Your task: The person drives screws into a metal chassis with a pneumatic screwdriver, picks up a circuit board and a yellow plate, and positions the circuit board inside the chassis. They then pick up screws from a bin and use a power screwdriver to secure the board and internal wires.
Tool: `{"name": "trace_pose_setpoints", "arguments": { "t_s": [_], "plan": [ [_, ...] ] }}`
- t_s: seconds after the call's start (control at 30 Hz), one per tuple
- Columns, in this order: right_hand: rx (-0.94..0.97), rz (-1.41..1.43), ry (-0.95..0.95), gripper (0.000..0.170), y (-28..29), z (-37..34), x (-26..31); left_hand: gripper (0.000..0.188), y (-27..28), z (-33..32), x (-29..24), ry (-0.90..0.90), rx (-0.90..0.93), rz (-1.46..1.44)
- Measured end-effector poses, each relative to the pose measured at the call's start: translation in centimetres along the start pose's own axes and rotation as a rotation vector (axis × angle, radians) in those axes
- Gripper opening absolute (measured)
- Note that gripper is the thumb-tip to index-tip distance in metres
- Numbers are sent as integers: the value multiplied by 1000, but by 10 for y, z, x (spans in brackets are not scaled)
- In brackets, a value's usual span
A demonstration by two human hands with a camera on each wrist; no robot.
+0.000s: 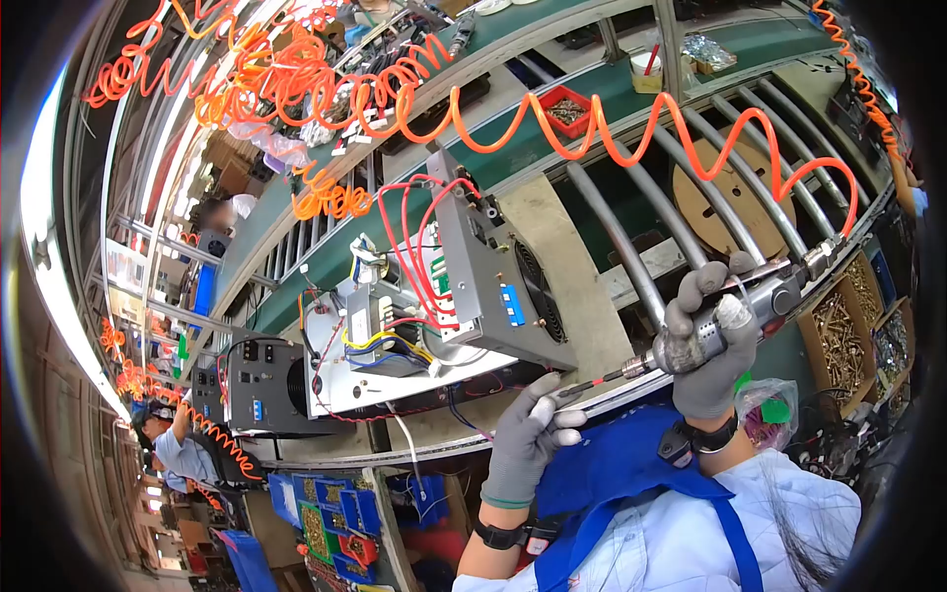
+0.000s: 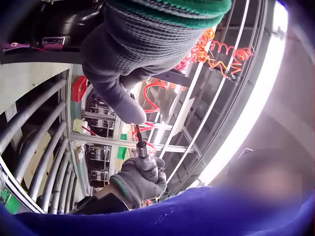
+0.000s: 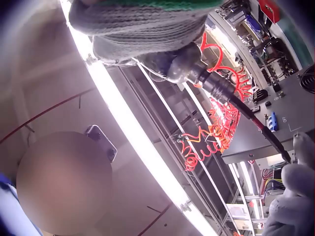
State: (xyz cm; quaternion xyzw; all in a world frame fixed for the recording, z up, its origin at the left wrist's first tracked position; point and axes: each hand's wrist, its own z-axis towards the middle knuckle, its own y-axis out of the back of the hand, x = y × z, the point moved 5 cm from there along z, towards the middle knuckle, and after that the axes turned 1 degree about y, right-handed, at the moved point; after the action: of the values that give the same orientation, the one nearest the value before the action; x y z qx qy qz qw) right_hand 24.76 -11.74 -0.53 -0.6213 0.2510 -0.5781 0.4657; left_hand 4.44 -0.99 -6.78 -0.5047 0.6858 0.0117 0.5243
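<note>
My gloved right hand (image 1: 705,345) grips a grey air screwdriver (image 1: 774,296), its bit (image 1: 602,380) pointing left. At the bit's tip, my gloved left hand (image 1: 533,434) pinches with thumb and index finger; whether a screw is between them is too small to tell. In the left wrist view the left fingers (image 2: 129,105) meet the end of the driver (image 2: 142,150). The right wrist view has the long dark bit (image 3: 256,123) reaching the left fingertips (image 3: 298,172). Just left of the hands stands a grey metal unit (image 1: 483,286) with red cables, a blue switch and a fan.
An orange coiled hose (image 1: 621,158) runs to the driver. Metal rollers (image 1: 617,237) and a cardboard disc (image 1: 720,187) lie behind the hands. Boxes of screws (image 1: 838,340) stand at right, blue bins (image 1: 360,508) below left. A second grey unit (image 1: 261,385) sits further left.
</note>
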Motion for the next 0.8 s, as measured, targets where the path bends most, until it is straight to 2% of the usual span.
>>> {"name": "trace_pose_setpoints", "arguments": {
  "t_s": [0.07, 0.13, 0.2, 0.43, 0.53, 0.73, 0.8],
  "plan": [
    [104, -22, 5, 48, -2, -4, 3, 28, -5, -1, 4, 0, -46, -1],
    [129, -15, 0, 48, -3, -8, 3, 31, -2, -3, 9, -3, -107, -8],
    [141, -9, 15, 48, -6, -12, 3, 40, 4, -3, 14, -17, -50, -4],
    [142, -37, 40, 46, -5, -17, 3, 36, 1, -5, 11, -32, -47, -4],
    [93, -5, 69, 47, -3, -18, 3, 35, -2, -4, 10, -40, -87, -132],
    [108, 3, 65, 48, -5, -16, 5, 35, 1, 1, 14, -17, -26, -126],
    [178, -40, 47, 48, -7, -14, 5, 35, 2, 5, 18, 47, 25, -226]
  ]
}}
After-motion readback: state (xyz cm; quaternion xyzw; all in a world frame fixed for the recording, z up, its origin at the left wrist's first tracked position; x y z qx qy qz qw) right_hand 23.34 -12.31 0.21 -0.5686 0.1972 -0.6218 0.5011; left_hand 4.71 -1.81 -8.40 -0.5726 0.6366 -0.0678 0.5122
